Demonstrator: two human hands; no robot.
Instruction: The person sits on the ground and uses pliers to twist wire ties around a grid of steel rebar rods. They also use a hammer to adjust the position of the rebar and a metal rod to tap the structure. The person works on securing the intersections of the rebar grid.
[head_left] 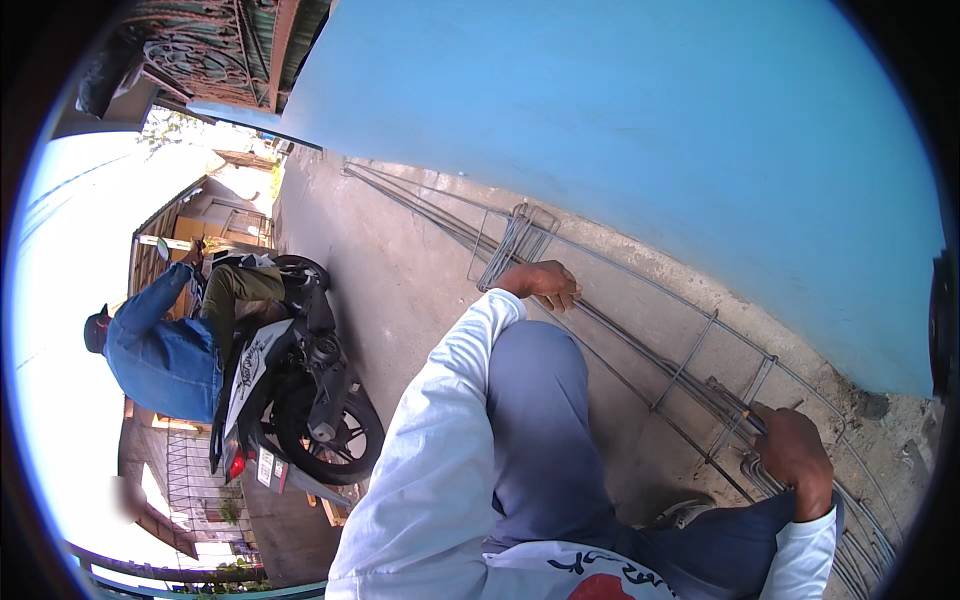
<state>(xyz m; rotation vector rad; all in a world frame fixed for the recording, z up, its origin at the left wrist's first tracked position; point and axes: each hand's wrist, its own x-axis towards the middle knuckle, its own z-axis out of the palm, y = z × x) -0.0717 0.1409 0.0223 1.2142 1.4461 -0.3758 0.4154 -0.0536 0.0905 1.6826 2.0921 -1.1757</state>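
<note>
A long rebar cage [600, 325] of thin steel rods and square stirrups lies on the concrete in front of me. Its rods run from the far left to the near right. My left hand [541, 284] is closed over the middle rods, right beside a bunch of stirrups [520, 235] pushed close together. Part of its grip is hidden from above. Farther along the same rods, my right hand [797, 452] is closed around a slim dark tool [735, 402] that looks like pincers. The tool's end touches or lies just over the rods near a stirrup.
A blue wall [640, 110] rises along the cage's far side. To the left, a person in a blue jacket [165, 345] sits on a motorcycle [300, 385] on the concrete lane [370, 270]. More rods [860, 545] lie at the lower right. A rusty grille [215, 45] stands at the upper left.
</note>
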